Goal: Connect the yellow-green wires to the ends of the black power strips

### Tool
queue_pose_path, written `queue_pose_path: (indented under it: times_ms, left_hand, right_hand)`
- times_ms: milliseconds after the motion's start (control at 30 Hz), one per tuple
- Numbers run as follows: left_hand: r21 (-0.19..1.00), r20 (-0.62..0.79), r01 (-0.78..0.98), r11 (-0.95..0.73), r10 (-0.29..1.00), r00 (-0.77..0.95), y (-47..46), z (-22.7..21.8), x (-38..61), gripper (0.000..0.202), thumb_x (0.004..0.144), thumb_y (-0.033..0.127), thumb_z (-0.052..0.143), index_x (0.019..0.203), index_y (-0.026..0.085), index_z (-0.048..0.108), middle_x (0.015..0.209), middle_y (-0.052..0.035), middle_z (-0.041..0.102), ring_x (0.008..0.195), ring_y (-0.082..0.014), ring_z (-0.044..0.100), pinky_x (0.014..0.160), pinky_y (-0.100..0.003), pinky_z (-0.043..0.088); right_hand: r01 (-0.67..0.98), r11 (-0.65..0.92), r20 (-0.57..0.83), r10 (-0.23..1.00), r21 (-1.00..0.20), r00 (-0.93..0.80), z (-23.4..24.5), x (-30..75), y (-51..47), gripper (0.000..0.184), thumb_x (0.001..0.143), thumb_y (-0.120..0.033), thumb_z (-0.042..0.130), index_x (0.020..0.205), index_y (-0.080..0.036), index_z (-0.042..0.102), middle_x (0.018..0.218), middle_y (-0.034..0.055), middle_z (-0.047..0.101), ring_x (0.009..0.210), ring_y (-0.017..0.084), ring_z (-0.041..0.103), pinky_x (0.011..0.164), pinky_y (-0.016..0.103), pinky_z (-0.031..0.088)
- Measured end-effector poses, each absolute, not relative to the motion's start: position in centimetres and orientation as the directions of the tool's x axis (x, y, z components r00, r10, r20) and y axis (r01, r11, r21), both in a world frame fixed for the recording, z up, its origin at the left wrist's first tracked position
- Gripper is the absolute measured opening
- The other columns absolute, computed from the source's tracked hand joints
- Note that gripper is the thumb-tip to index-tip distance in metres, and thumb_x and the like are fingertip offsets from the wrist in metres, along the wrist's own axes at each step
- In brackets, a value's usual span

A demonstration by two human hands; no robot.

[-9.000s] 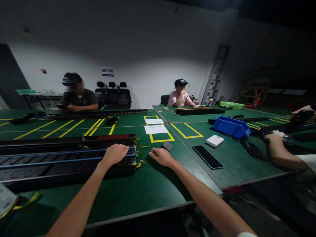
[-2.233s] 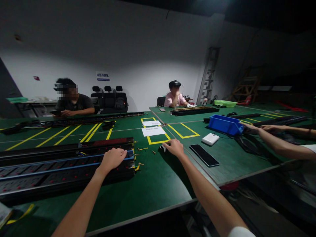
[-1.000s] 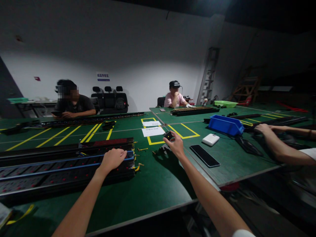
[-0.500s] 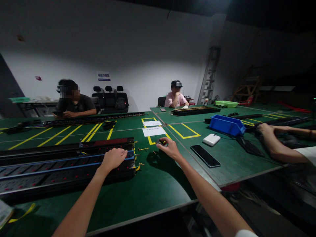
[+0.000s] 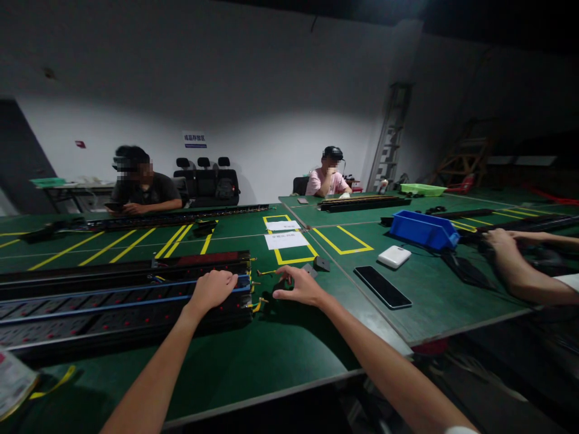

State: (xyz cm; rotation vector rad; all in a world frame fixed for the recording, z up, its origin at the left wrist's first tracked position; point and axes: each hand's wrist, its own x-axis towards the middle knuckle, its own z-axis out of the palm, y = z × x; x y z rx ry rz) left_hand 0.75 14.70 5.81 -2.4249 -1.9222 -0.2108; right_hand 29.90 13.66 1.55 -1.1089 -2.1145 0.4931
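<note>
A stack of long black power strips (image 5: 113,298) with red switches and blue wires lies across the green table (image 5: 280,349). My left hand (image 5: 212,288) rests on the stack's right end, fingers curled over its top edge. My right hand (image 5: 299,287) hovers just right of that end, thumb and forefinger bent into a pinch near the yellow wire ends (image 5: 259,303). What the pinch holds is too dark to make out. Two small dark caps (image 5: 320,263) lie on the table just beyond my right hand.
A black phone (image 5: 382,287), a white power bank (image 5: 394,257) and a blue bin (image 5: 423,230) lie to the right. Another person's forearm (image 5: 520,271) reaches in at the right edge. Two people sit at the far side. White papers (image 5: 286,239) lie in a yellow-taped box.
My right hand lifted a small dark cap a second ago, then lowered and moved left toward the strip's end. A cap now lies on the table. My left hand stayed put.
</note>
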Motion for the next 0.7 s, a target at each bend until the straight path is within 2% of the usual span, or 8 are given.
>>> queue_pose_path:
  times_ms: [133, 333, 467, 700]
  left_hand:
    - [0.047, 0.134, 0.975, -0.218, 0.968, 0.211, 14.7, 5.7, 0.8, 0.054, 0.100, 0.050, 0.032, 0.093, 0.023, 0.078, 0.099, -0.0123, 0.078, 0.095, -0.0283, 0.073, 0.088, -0.037, 0.052]
    - [0.031, 0.145, 0.975, -0.222, 0.966, 0.215, 14.7, 5.7, 0.8, 0.055, 0.101, 0.050, 0.031, 0.090, 0.023, 0.078, 0.098, -0.0123, 0.078, 0.094, -0.0295, 0.073, 0.085, -0.039, 0.053]
    - [0.028, 0.140, 0.977, -0.210, 0.969, 0.204, 14.7, 5.7, 0.8, 0.055, 0.101, 0.050, 0.032, 0.091, 0.023, 0.078, 0.100, -0.0125, 0.078, 0.097, -0.0293, 0.073, 0.088, -0.039, 0.053]
    - [0.032, 0.156, 0.975, -0.220, 0.965, 0.212, 14.9, 5.4, 0.6, 0.055, 0.101, 0.051, 0.032, 0.088, 0.023, 0.078, 0.096, -0.0121, 0.078, 0.094, -0.0287, 0.073, 0.087, -0.038, 0.053]
  right_hand:
    - [0.549, 0.585, 0.390, 0.810, -0.598, -0.438, 1.4, 29.3, 13.4, 0.070, 0.071, -0.060, 0.083, 0.125, -0.021, 0.063, 0.100, 0.0055, 0.072, 0.088, 0.022, 0.066, 0.079, 0.034, 0.048]
    - [0.416, 0.605, 0.410, 0.782, -0.679, -0.469, 0.9, 28.9, 13.7, 0.061, 0.064, -0.057, 0.088, 0.107, -0.020, 0.066, 0.100, 0.0036, 0.070, 0.089, 0.021, 0.065, 0.078, 0.032, 0.049]
    - [0.361, 0.573, 0.338, 0.772, -0.736, -0.538, 0.7, 28.9, 13.8, 0.064, 0.062, -0.054, 0.090, 0.112, -0.022, 0.067, 0.099, 0.0028, 0.069, 0.089, 0.021, 0.064, 0.077, 0.032, 0.050]
    - [0.330, 0.570, 0.303, 0.744, -0.753, -0.595, 0.8, 28.4, 13.5, 0.068, 0.059, -0.052, 0.093, 0.116, -0.023, 0.067, 0.102, 0.0026, 0.067, 0.092, 0.021, 0.064, 0.079, 0.032, 0.050]
